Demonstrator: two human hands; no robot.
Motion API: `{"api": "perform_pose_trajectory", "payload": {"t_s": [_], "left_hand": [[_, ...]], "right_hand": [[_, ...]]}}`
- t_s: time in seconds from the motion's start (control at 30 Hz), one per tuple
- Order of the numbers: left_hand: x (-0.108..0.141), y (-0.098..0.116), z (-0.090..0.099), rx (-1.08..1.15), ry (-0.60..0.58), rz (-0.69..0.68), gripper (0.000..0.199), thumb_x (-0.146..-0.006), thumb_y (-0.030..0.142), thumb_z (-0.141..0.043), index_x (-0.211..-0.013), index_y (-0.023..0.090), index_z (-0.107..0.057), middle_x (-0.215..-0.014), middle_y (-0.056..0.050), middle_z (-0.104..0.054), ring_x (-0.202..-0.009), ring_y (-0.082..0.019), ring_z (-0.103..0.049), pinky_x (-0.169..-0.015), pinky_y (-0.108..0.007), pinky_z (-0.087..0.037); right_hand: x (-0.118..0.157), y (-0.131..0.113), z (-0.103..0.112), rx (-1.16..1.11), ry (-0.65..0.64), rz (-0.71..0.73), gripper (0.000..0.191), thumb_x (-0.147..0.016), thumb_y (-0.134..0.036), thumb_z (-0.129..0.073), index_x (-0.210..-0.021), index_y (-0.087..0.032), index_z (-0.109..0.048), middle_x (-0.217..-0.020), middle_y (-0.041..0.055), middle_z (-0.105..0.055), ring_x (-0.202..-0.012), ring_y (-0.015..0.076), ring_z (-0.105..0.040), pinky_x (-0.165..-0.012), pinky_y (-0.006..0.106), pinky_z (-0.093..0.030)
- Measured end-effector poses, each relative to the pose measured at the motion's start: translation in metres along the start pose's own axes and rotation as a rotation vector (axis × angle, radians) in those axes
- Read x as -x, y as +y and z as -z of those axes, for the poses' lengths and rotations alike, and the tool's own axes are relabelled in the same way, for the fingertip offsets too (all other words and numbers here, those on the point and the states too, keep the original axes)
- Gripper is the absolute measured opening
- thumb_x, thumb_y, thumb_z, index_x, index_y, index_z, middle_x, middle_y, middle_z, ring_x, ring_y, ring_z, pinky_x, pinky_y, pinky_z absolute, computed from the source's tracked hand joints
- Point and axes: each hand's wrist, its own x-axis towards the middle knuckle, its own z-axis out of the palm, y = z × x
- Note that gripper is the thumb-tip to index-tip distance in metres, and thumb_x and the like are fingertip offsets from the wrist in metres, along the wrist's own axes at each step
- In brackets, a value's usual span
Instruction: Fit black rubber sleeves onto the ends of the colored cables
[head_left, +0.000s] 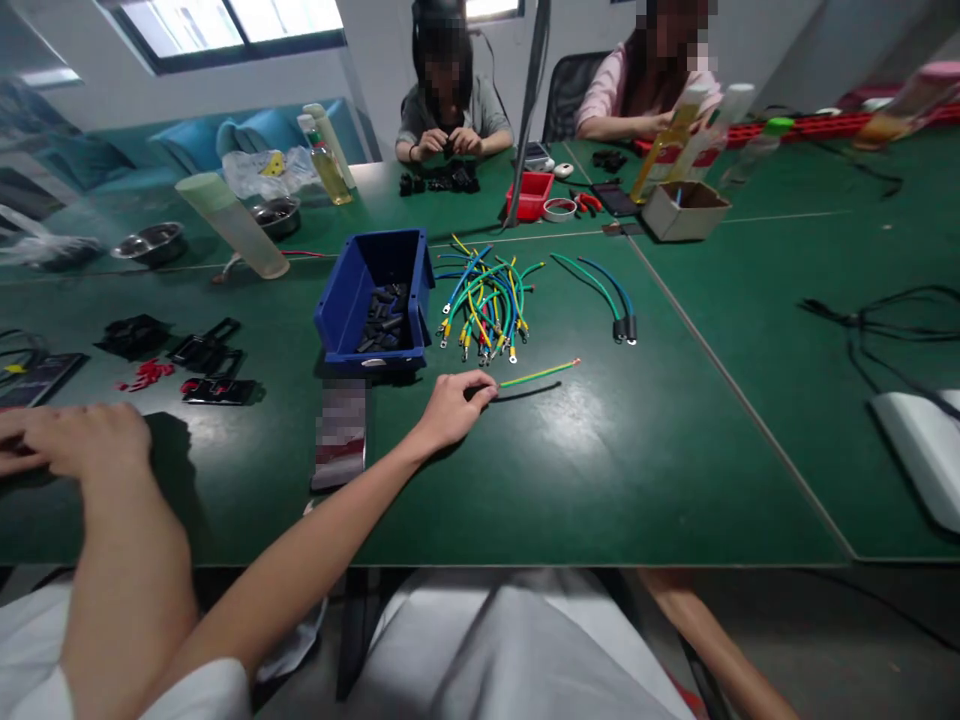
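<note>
The fingers (486, 381) of the seated person's left hand (452, 408) are pinched together on one end of a yellow-and-green wire (538, 375); the rest of it sticks out to the right, its reddish tip furthest away, a thin shadow beneath it on the green worktop (690, 460). The person's right forearm (720, 640) reaches in under the near edge, where the hand is hidden, so I cannot tell how its fingers stand. Just beyond the left hand lies a loose pile of wires (487, 300), blue, green and yellow, many ending in small metal rings. To the right of the pile, apart from it, a green wire and a blue wire lie side by side as a pair, with black sleeves (625, 328) at their near ends. Left of the pile stands a blue bin (424, 290) with short black pieces (386, 315) inside, and in front of it rests a phone (349, 470). Further left are red bits (148, 374), black plastic parts (217, 390) and a neighbour's hand (90, 440) on the worktop. Across from us, a person in grey (491, 110) works at small black parts with both hands. Near that person, from left to right, are a red tray (531, 205), a roll of tape (559, 212), red-handled pliers (589, 203) and a cardboard box (679, 228); beyond the box sits another person in pink sleeves (602, 95).
</note>
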Motion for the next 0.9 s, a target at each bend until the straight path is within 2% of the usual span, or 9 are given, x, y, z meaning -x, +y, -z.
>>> {"api": "perform_pose_trajectory", "payload": {"t_s": [0.07,0.13,0.23,0.3,0.37,0.43,0.57,0.73,0.9], "left_hand": [[0.000,-0.003,-0.001,0.024,0.007,-0.036,0.018,-0.086,0.030,-0.058,-0.081,0.020,-0.072,-0.085,-0.003,-0.074,-0.082,-0.019,-0.067,-0.081,-0.030,-0.049],[0.000,-0.006,-0.003,0.048,0.015,-0.056,0.018,-0.085,0.030,-0.058,-0.081,0.019,-0.072,-0.085,-0.003,-0.074,-0.082,-0.018,-0.067,-0.081,-0.030,-0.049],[-0.003,-0.011,-0.006,0.118,0.052,-0.035,0.019,-0.083,0.032,-0.059,-0.080,0.018,-0.070,-0.083,-0.004,-0.074,-0.081,-0.019,-0.067,-0.078,-0.030,-0.050],[-0.006,-0.012,-0.009,0.222,0.094,-0.001,0.020,-0.081,0.035,-0.061,-0.080,0.016,-0.068,-0.081,-0.005,-0.073,-0.079,-0.019,-0.068,-0.076,-0.030,-0.051],[-0.009,-0.011,-0.013,0.353,0.135,0.020,0.021,-0.078,0.036,-0.063,-0.079,0.016,-0.066,-0.079,-0.005,-0.072,-0.079,-0.018,-0.068,-0.074,-0.029,-0.051],[-0.014,-0.010,-0.018,0.452,0.175,0.025,0.020,-0.076,0.035,-0.065,-0.079,0.015,-0.064,-0.078,-0.005,-0.071,-0.078,-0.018,-0.069,-0.073,-0.028,-0.052],[-0.026,-0.007,-0.024,0.447,0.239,0.022,0.015,-0.077,0.030,-0.063,-0.079,0.015,-0.064,-0.079,-0.005,-0.071,-0.077,-0.017,-0.068,-0.069,-0.027,-0.052],[-0.038,-0.011,-0.017,0.177,0.234,-0.109,0.016,-0.081,0.029,-0.059,-0.082,0.016,-0.068,-0.083,-0.005,-0.072,-0.077,-0.016,-0.066,-0.074,-0.028,-0.051],[-0.034,-0.015,-0.010,-0.013,0.161,-0.198,0.016,-0.083,0.027,-0.059,-0.082,0.017,-0.071,-0.084,-0.004,-0.072,-0.080,-0.017,-0.066,-0.078,-0.029,-0.051]], "right_hand": [[0.024,-0.012,-0.008,0.058,0.087,0.179,0.029,-0.082,-0.028,-0.050,-0.096,-0.031,-0.075,-0.097,0.0074,-0.075,-0.095,0.0340,-0.070,-0.091,0.050,-0.056],[0.053,-0.035,-0.005,-0.032,0.147,0.590,0.033,-0.083,-0.016,-0.046,-0.094,-0.029,-0.074,-0.094,0.0069,-0.076,-0.085,0.0274,-0.073,-0.081,0.042,-0.060],[0.076,-0.085,0.034,-0.185,0.258,1.097,0.037,-0.078,-0.006,-0.056,-0.102,-0.029,-0.070,-0.082,0.0026,-0.076,-0.077,0.0205,-0.073,-0.077,0.034,-0.061],[0.067,-0.120,0.075,-0.267,0.347,1.203,0.036,-0.075,-0.006,-0.060,-0.105,-0.025,-0.067,-0.077,0.0031,-0.075,-0.070,0.0187,-0.072,-0.068,0.030,-0.061],[0.039,-0.154,0.112,-0.435,0.426,0.996,0.023,-0.078,-0.008,-0.060,-0.093,-0.025,-0.066,-0.071,0.0006,-0.072,-0.059,0.0153,-0.069,-0.058,0.026,-0.057],[-0.002,-0.187,0.133,-0.744,0.326,0.680,0.005,-0.087,-0.023,-0.058,-0.086,-0.022,-0.062,-0.060,-0.0014,-0.066,-0.053,0.0137,-0.065,-0.052,0.025,-0.053],[-0.089,-0.242,0.122,-1.139,-0.029,0.309,0.039,-0.078,-0.050,-0.066,-0.101,-0.022,-0.050,-0.064,-0.0045,-0.060,-0.049,0.0127,-0.061,-0.041,0.022,-0.046],[-0.150,-0.262,0.081,-1.056,0.129,0.335,0.051,-0.076,-0.060,-0.065,-0.104,-0.023,-0.044,-0.066,-0.0052,-0.059,-0.046,0.0108,-0.056,-0.040,0.023,-0.044],[-0.167,-0.249,0.072,-1.026,0.159,0.401,0.042,-0.079,-0.059,-0.062,-0.094,-0.021,-0.049,-0.063,-0.0039,-0.059,-0.046,0.0114,-0.056,-0.041,0.023,-0.043]]}}
